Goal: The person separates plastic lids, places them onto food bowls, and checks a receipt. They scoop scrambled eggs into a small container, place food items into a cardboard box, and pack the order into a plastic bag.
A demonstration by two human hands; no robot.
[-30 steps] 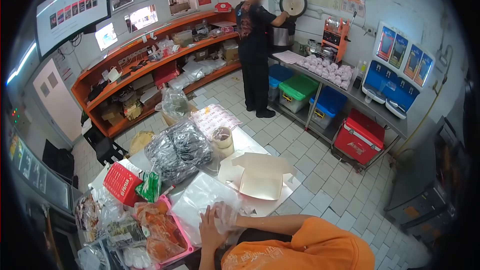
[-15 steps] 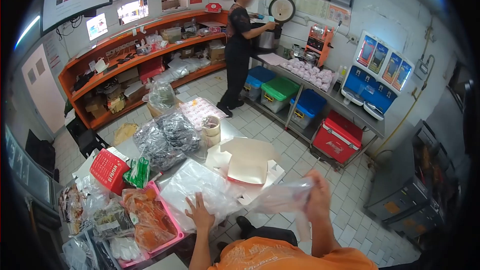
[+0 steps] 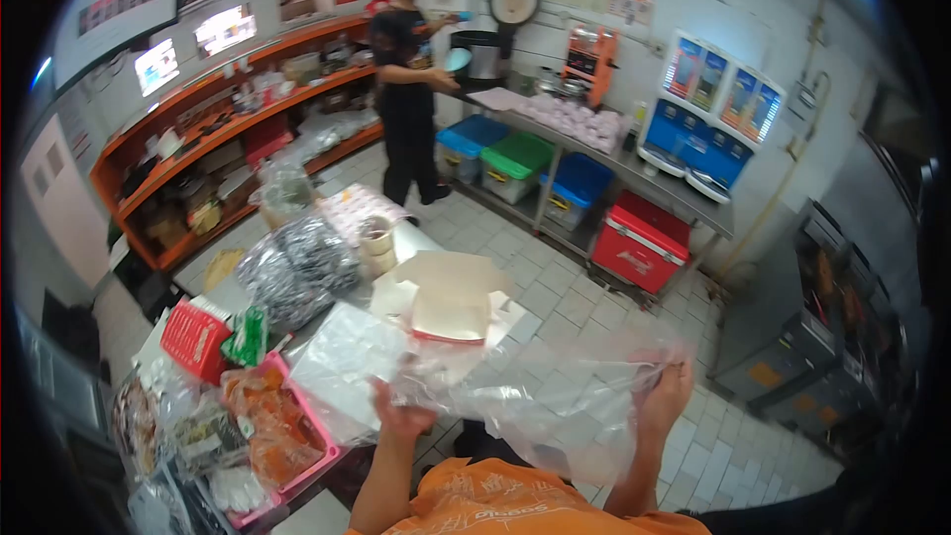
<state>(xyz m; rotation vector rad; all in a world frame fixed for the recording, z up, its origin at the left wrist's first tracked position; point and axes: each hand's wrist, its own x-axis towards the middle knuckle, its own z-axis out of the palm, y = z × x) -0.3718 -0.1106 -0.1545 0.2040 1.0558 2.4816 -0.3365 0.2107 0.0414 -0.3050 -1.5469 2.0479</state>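
The two hands are apart at the bottom of the frame, with a clear plastic bag (image 3: pixel 540 401) spread between them. The right hand (image 3: pixel 670 391), at lower right, is closed on the bag's edge, fingers bent over the film. The left hand (image 3: pixel 404 416), left of bottom centre, is at the bag's other end with its fingers partly curled; blur hides whether they are closed on the plastic.

The bag is see-through and creased, with whitish glints along its folds. It stretches across the lower middle of the frame, in front of the orange shirt (image 3: pixel 485 497), its lower part drooping toward the right hand, and floor tiles show through it. Nothing can be seen inside it.

Just beyond the left hand, a stack of clear bags (image 3: pixel 347 357) lies flat. An open carton (image 3: pixel 451 317) sits right of the stack, near the bag's upper edge, its lid raised. At lower left, a pink crate (image 3: pixel 309 423) holds wrapped orange food (image 3: pixel 275 436). At upper centre, another person (image 3: pixel 401 104) stands by a dark pot (image 3: pixel 482 57).
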